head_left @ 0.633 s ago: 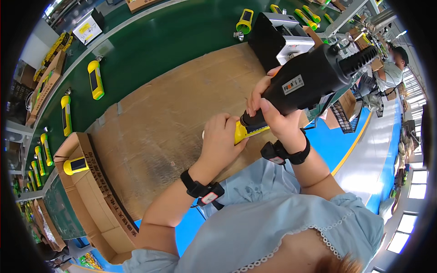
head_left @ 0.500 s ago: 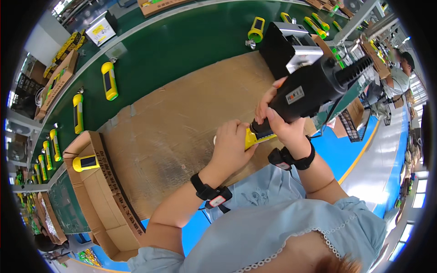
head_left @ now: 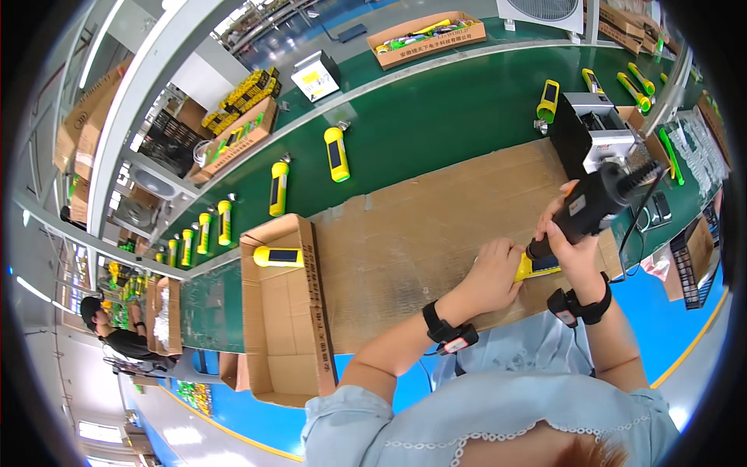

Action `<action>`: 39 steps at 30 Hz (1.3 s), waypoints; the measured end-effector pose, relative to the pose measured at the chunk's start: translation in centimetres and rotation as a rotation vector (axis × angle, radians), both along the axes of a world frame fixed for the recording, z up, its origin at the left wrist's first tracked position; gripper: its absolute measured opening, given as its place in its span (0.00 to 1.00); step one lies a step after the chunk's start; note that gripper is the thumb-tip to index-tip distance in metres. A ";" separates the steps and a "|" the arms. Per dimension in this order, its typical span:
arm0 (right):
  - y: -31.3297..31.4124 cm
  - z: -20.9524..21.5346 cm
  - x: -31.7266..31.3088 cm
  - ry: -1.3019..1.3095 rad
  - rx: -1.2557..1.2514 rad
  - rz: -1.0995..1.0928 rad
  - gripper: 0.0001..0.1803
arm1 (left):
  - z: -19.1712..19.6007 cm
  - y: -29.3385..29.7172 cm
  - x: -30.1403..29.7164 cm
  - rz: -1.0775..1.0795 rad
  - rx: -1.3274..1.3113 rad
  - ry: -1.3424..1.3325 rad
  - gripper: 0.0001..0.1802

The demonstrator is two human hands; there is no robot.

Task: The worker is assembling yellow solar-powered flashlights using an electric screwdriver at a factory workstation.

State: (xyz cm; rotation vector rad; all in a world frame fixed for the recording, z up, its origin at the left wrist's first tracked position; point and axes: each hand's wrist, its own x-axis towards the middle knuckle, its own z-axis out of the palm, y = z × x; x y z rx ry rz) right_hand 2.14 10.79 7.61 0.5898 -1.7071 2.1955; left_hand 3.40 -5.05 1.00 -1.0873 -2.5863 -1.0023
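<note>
Green conveyor (head_left: pixel 436 124), yellow flashlights (head_left: pixel 335 154) around.

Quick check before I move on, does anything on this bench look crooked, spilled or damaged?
Nothing stands out. The left hand steadies a yellow flashlight on the cardboard sheet while the right hand presses the black power screwdriver to it.

On the flat brown cardboard sheet (head_left: pixel 420 226), the left hand (head_left: pixel 492 274) presses a yellow plastic flashlight (head_left: pixel 537 267). The right hand (head_left: pixel 572 251), just right of it, holds a black electric screwdriver (head_left: pixel 599 204) above. The open cardboard box (head_left: pixel 284 311) lies left.
</note>
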 end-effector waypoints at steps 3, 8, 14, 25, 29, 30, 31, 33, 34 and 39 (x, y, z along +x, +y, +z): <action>2.2 0.8 2.0 0.003 -0.021 -0.156 0.29 | 0.2 0.5 0.5 0.050 -0.114 0.044 0.28; 8.3 1.4 6.3 0.056 -0.151 -0.271 0.34 | 1.1 1.5 2.1 0.227 -0.265 0.079 0.29; 14.6 -2.0 8.1 0.057 0.034 -0.277 0.34 | -1.9 1.5 -4.8 0.652 -0.550 0.175 0.26; 10.4 -1.1 2.4 0.005 0.005 -0.340 0.30 | -3.7 3.7 -27.1 0.922 -0.420 0.188 0.28; 9.8 -1.0 1.2 0.045 0.014 -0.286 0.30 | -1.3 0.0 -28.4 1.001 -0.177 0.053 0.36; 10.3 -1.0 1.2 0.037 0.034 -0.310 0.30 | 0.3 -2.4 -28.1 1.097 -0.276 -0.009 0.36; 10.6 -0.8 1.2 0.032 0.053 -0.334 0.29 | 2.4 -5.2 -28.0 1.189 -0.375 -0.069 0.35; 9.9 -0.6 0.9 0.030 0.033 -0.345 0.29 | 0.4 -13.8 -28.9 1.675 -0.759 0.106 0.27; 10.0 -0.3 0.9 0.022 0.017 -0.378 0.29 | -0.8 -17.7 -28.7 1.775 -0.894 0.204 0.27; 11.4 -0.6 0.2 0.062 0.041 -0.406 0.30 | -0.2 -29.8 -26.6 1.573 -0.804 -0.425 0.33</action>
